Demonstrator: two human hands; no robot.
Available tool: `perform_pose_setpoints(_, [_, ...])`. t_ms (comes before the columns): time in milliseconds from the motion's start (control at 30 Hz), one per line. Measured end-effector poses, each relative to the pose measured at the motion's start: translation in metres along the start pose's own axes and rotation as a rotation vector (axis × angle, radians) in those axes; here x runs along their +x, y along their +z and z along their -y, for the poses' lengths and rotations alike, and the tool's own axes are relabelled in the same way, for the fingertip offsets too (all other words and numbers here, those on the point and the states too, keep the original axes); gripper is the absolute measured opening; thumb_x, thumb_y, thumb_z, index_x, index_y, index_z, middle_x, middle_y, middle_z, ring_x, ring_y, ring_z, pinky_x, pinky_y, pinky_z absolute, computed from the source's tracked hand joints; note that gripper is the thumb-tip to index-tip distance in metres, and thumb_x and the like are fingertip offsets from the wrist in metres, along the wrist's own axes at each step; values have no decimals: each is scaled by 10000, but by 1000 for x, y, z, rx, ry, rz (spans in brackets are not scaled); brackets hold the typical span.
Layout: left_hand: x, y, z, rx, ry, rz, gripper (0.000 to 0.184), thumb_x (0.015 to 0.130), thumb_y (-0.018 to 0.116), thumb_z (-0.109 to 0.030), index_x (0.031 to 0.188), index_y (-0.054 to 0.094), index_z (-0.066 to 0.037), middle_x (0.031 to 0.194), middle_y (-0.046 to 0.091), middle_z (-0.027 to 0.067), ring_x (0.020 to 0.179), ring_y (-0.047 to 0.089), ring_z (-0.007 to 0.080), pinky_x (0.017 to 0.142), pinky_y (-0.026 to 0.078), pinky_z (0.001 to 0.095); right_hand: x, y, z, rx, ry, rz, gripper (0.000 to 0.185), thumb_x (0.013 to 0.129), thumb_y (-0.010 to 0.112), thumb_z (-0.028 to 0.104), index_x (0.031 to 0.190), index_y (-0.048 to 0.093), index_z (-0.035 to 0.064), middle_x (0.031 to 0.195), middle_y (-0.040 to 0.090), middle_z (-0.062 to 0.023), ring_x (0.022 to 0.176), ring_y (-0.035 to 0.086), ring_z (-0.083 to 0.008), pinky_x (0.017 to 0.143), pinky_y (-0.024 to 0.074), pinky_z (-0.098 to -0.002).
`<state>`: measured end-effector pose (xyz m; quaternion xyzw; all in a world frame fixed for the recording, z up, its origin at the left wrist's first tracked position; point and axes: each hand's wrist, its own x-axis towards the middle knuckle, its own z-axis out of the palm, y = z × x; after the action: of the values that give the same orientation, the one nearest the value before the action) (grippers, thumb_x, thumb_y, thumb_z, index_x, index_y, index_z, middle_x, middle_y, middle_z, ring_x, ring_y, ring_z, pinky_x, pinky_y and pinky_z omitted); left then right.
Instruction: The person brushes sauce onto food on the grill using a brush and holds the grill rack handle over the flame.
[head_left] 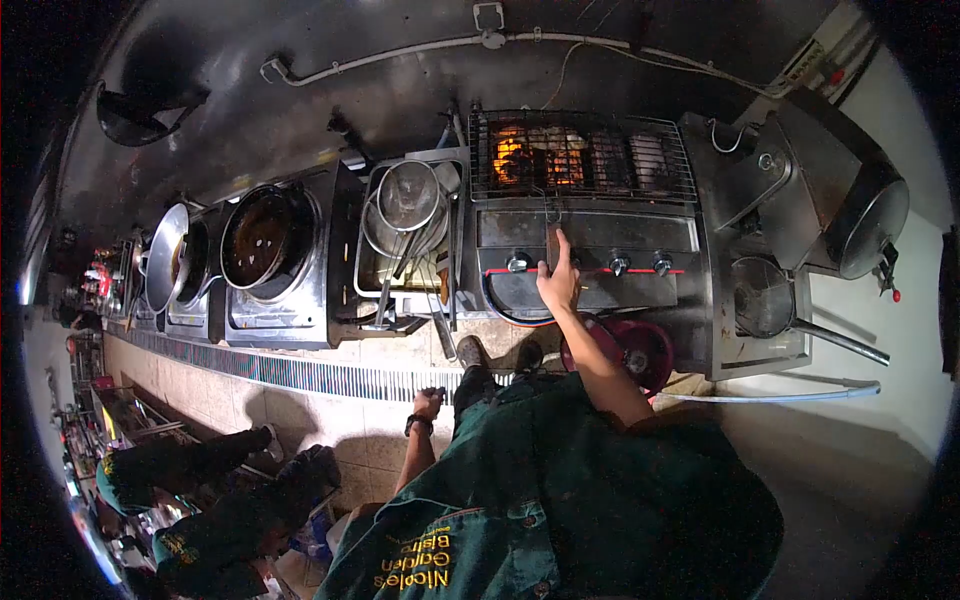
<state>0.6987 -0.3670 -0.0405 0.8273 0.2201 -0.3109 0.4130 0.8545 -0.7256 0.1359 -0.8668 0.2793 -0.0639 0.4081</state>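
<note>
My right hand [558, 283] reaches forward to the grill, index finger stretched along a brown handle and the other fingers curled round it. That handle belongs to a wire grill basket [645, 185] lying over the burner. Bright orange flame [508, 152] shows through the bars at the left, and pale pieces of food lie under the mesh at the right; their kind is unclear. My left hand [428, 403], below a dark wristwatch, hangs low by my body with its fingers curled. What it holds, if anything, cannot be made out.
Left of the grill, a tray [365, 225] bears strainers [408, 197] and utensils. Farther left are a dark pan [262, 238] with liquid and another pan [167, 258]. A long-handled fryer basket [763, 298] sits right. Two people in green shirts [215, 535] work behind-left. A floor grate [300, 374] runs below.
</note>
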Motion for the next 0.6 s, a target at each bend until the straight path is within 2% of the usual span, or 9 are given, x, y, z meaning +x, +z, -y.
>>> perform_pose_setpoints(233, [-12, -5, -15, -28, -22, 3, 326, 738, 583, -317, 665, 598, 0, 552, 551, 87, 512, 493, 168, 515, 405, 331, 1, 5, -5, 5, -82, -64, 704, 715, 586, 127, 1298, 222, 278, 833, 585, -246, 750, 545, -445, 652, 429, -496])
perform_pose_setpoints(300, [-13, -6, -17, -21, 67, -15, 314, 745, 585, -299, 644, 590, -2, 523, 521, 66, 488, 466, 151, 481, 388, 324, 0, 3, -3, 6, -89, -64, 707, 710, 588, 126, 1298, 223, 272, 840, 582, -250, 749, 543, -448, 649, 429, -498])
perform_pose_setpoints(367, [-17, -8, -23, -34, 23, -11, 309, 749, 586, -296, 639, 590, -7, 517, 510, 56, 484, 455, 143, 476, 381, 317, 0, 5, -4, 8, -96, -64, 711, 705, 589, 124, 1298, 224, 266, 848, 578, -254, 748, 541, -451, 647, 429, -500])
perform_pose_setpoints(433, [-18, -9, -25, -48, -21, -6, 305, 752, 586, -293, 634, 590, -11, 510, 498, 46, 481, 445, 134, 471, 374, 310, 0, 7, -6, -57, -131, -113, 729, 725, 591, 154, 1316, 189, 300, 683, 580, -231, 630, 552, -423, 572, 425, -496])
perform_pose_setpoints(600, [-7, -11, -12, -43, -19, 41, 304, 749, 592, -309, 637, 598, -26, 515, 504, 31, 492, 445, 129, 494, 374, 298, -1, 9, -9, -78, -168, -159, 727, 724, 593, 146, 1319, 198, 285, 645, 578, -218, 616, 553, -416, 559, 423, -491])
